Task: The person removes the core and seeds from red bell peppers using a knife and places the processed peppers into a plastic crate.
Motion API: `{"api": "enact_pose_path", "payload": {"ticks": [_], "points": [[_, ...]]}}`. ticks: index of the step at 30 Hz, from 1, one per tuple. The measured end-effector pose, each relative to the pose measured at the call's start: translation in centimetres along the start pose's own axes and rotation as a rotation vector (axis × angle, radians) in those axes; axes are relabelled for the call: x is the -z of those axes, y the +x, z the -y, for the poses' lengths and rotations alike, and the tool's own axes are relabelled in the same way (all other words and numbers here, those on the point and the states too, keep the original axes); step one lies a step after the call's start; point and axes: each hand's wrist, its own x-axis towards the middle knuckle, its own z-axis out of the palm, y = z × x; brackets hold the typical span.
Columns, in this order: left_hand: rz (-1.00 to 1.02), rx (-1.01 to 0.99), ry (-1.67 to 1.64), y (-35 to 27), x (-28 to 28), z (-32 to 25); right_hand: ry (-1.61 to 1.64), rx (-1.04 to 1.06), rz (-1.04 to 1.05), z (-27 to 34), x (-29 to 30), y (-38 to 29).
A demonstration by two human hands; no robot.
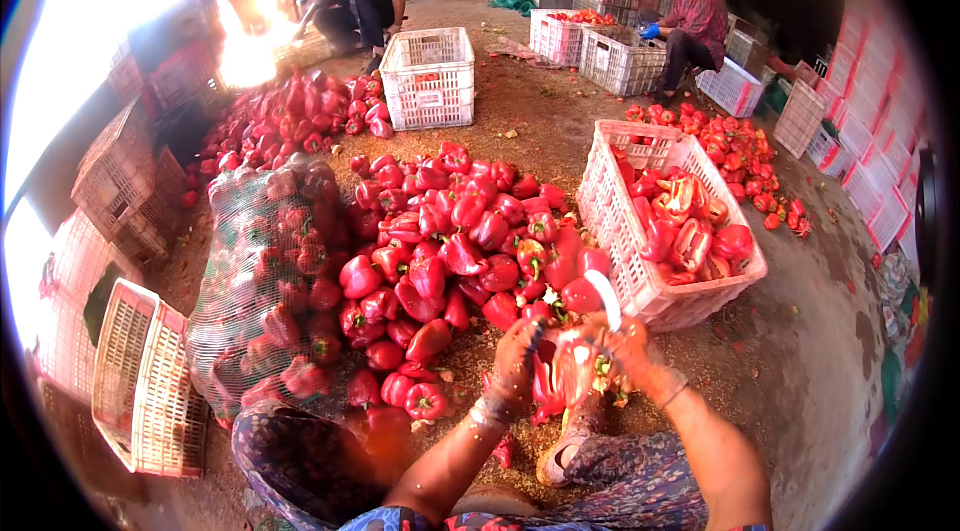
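My left hand [516, 362] grips a cut-open red bell pepper [551, 381], its pale inside showing. Close by on the right, my right hand [628, 352] is closed on a curved white tool [606, 297] that sticks up from the fingers; whether it is a blade or a handle I cannot tell. A green pepper stem with its core [602, 373] shows just below that hand. Beyond both hands lies a heap of whole red bell peppers [465, 212]. At right stands a pink plastic crate [634, 261] holding cut pepper pieces [690, 231].
A mesh sack of peppers [262, 291] stands left, beside an empty tilted crate [169, 388]. A white crate [427, 92] sits beyond the heap. Two people [360, 2] crouch far left; another person [697, 20] sits by crates far right, near more peppers [739, 156].
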Motion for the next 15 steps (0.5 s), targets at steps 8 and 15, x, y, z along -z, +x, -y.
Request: {"api": "enact_pose_path", "payload": {"ticks": [8, 15], "points": [[0.081, 0.138, -0.203, -1.5, -3.0, -2.6, -0.627, 0.222, 0.200, 0.5, -1.0, -2.0], [0.172, 0.074, -0.193, -0.1, -2.1, -1.4, -0.467, 0.343, 0.164, -4.0, 1.6, 0.0]]}}
